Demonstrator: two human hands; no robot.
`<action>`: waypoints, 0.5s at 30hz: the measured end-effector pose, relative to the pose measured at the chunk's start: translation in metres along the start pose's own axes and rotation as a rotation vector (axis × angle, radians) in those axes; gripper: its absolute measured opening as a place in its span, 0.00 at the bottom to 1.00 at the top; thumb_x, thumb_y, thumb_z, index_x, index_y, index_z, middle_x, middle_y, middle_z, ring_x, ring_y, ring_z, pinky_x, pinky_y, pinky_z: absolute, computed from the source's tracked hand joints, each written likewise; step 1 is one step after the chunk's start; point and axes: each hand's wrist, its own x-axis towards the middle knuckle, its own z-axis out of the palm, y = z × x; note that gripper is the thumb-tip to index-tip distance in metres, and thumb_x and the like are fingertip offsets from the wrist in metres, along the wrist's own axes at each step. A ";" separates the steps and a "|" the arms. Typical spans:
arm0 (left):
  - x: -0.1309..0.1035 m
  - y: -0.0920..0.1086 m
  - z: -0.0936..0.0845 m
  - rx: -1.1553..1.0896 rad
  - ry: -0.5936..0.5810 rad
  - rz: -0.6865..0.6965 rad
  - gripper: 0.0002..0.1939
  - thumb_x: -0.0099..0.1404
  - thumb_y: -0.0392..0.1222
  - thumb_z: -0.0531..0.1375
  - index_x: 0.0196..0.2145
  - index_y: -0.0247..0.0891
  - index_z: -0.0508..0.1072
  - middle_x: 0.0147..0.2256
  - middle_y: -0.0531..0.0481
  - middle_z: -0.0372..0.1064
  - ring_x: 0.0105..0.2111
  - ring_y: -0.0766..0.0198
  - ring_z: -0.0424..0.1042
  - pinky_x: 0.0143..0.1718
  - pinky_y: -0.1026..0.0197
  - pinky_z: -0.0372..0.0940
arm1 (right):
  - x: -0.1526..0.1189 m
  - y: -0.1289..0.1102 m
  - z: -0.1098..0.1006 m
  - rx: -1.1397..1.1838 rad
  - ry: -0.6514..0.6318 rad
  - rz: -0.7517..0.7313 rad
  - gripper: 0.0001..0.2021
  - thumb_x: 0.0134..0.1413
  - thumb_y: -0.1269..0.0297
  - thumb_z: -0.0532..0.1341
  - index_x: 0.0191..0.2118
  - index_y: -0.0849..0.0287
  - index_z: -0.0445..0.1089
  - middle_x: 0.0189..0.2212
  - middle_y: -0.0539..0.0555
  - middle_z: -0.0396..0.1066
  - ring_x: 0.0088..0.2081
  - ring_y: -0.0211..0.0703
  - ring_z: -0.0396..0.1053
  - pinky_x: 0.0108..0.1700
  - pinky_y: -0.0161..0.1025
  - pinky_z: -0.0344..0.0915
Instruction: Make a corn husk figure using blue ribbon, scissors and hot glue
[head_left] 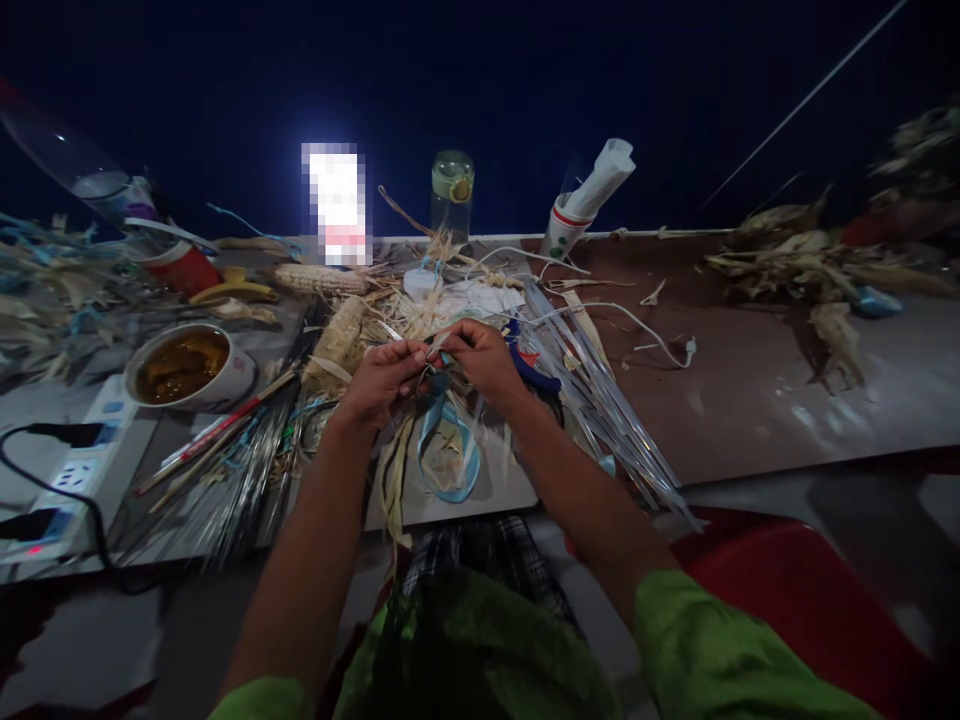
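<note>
At the centre of the frame the left hand (386, 380) and right hand (484, 360) meet above the bench (720, 395), fingers drawn together in close pinches on a small pale strip (434, 347), mostly hidden by the fingertips. A light blue ribbon (472, 465) hangs in a loop just below them, near the bench's front edge, which climbs towards the right of the frame. Room around the hands is tight: corn cobs (337, 335) and a spread of thin wires (247, 480) lie on the left, a blue-handled tool (534, 372) and long clear strips (600, 400) on the right, the strips' ends reaching past the front edge. Farther right, a broad stretch of brown bench top shows between the strips and a heap of dried husks (795, 250), with a white cable (637, 318) running onto it. Of the containers, a white bowl (238, 378) at left holds brown liquid with lumps in it, a white cup (561, 237) at upper right holds a rolled white sheet (606, 175), and a capped clear bottle (451, 212) stands upright at upper centre; its contents cannot be made out.
</note>
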 end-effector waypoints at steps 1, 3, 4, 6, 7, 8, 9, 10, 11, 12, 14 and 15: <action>0.000 0.000 0.000 -0.001 0.001 -0.004 0.09 0.51 0.41 0.66 0.28 0.32 0.73 0.24 0.53 0.70 0.12 0.82 0.51 0.19 0.70 0.60 | 0.000 0.000 0.000 -0.024 0.012 -0.013 0.11 0.44 0.57 0.62 0.23 0.59 0.65 0.17 0.45 0.66 0.23 0.33 0.64 0.29 0.33 0.61; -0.001 0.001 0.001 -0.001 0.009 -0.010 0.09 0.51 0.41 0.66 0.28 0.32 0.73 0.24 0.52 0.70 0.12 0.81 0.51 0.19 0.70 0.61 | -0.001 0.001 0.000 -0.062 0.031 -0.024 0.11 0.45 0.57 0.61 0.23 0.59 0.64 0.18 0.45 0.66 0.23 0.33 0.64 0.29 0.32 0.61; -0.001 0.001 0.001 0.003 0.014 -0.013 0.10 0.51 0.41 0.66 0.28 0.32 0.73 0.24 0.52 0.70 0.12 0.81 0.51 0.20 0.69 0.61 | -0.001 0.002 0.001 -0.075 0.038 -0.024 0.11 0.45 0.57 0.61 0.23 0.59 0.64 0.18 0.46 0.67 0.22 0.33 0.64 0.28 0.32 0.61; -0.001 0.001 0.002 0.015 0.024 -0.021 0.10 0.50 0.41 0.66 0.28 0.32 0.73 0.22 0.53 0.69 0.12 0.81 0.51 0.20 0.70 0.61 | -0.001 0.003 0.001 -0.091 0.046 -0.022 0.10 0.47 0.58 0.59 0.24 0.59 0.64 0.19 0.46 0.67 0.22 0.33 0.64 0.28 0.32 0.61; -0.001 0.001 0.003 0.020 0.028 -0.024 0.10 0.50 0.42 0.67 0.28 0.32 0.73 0.21 0.53 0.68 0.11 0.81 0.51 0.20 0.70 0.61 | -0.001 0.004 0.001 -0.100 0.050 -0.022 0.10 0.48 0.58 0.58 0.25 0.59 0.64 0.19 0.46 0.67 0.22 0.33 0.64 0.28 0.32 0.61; -0.001 0.001 0.003 0.024 0.028 -0.028 0.11 0.50 0.42 0.67 0.27 0.32 0.73 0.21 0.53 0.68 0.11 0.81 0.51 0.20 0.70 0.61 | 0.000 0.005 0.002 -0.112 0.056 -0.023 0.10 0.48 0.58 0.58 0.24 0.59 0.64 0.18 0.46 0.67 0.22 0.33 0.64 0.28 0.32 0.60; -0.001 0.001 0.003 0.025 0.026 -0.031 0.11 0.50 0.42 0.67 0.27 0.32 0.73 0.20 0.54 0.68 0.11 0.81 0.51 0.20 0.70 0.61 | 0.000 0.006 0.002 -0.130 0.063 -0.025 0.10 0.48 0.58 0.57 0.24 0.59 0.64 0.18 0.46 0.67 0.22 0.33 0.63 0.27 0.32 0.60; -0.001 0.001 0.003 0.024 0.020 -0.034 0.11 0.50 0.42 0.67 0.27 0.32 0.73 0.20 0.54 0.67 0.11 0.81 0.51 0.20 0.70 0.61 | 0.000 0.006 0.002 -0.153 0.070 -0.028 0.10 0.48 0.59 0.57 0.24 0.59 0.64 0.18 0.46 0.67 0.22 0.33 0.63 0.27 0.32 0.59; -0.001 0.001 0.003 0.021 0.016 -0.035 0.10 0.50 0.42 0.67 0.27 0.32 0.73 0.20 0.54 0.67 0.11 0.81 0.51 0.20 0.70 0.62 | 0.000 0.006 0.002 -0.182 0.077 -0.032 0.10 0.49 0.59 0.57 0.23 0.59 0.64 0.18 0.46 0.67 0.21 0.32 0.62 0.26 0.32 0.58; -0.001 0.001 0.003 0.019 0.011 -0.036 0.10 0.50 0.42 0.67 0.27 0.32 0.73 0.19 0.55 0.66 0.11 0.81 0.51 0.20 0.70 0.62 | 0.000 0.006 0.001 -0.216 0.089 -0.039 0.11 0.49 0.59 0.57 0.22 0.59 0.64 0.18 0.46 0.66 0.21 0.32 0.61 0.25 0.31 0.56; -0.001 0.001 0.003 0.020 -0.001 -0.042 0.10 0.50 0.42 0.66 0.27 0.32 0.73 0.17 0.56 0.64 0.11 0.81 0.51 0.20 0.70 0.61 | -0.001 0.005 0.001 -0.288 0.115 -0.058 0.12 0.49 0.59 0.57 0.20 0.59 0.63 0.16 0.46 0.64 0.20 0.31 0.58 0.24 0.31 0.53; -0.001 0.000 0.004 0.021 -0.005 -0.046 0.10 0.51 0.42 0.66 0.27 0.31 0.73 0.17 0.56 0.64 0.11 0.81 0.51 0.20 0.70 0.61 | -0.002 0.004 0.001 -0.313 0.119 -0.066 0.13 0.49 0.59 0.57 0.19 0.60 0.63 0.16 0.45 0.63 0.20 0.31 0.56 0.23 0.31 0.52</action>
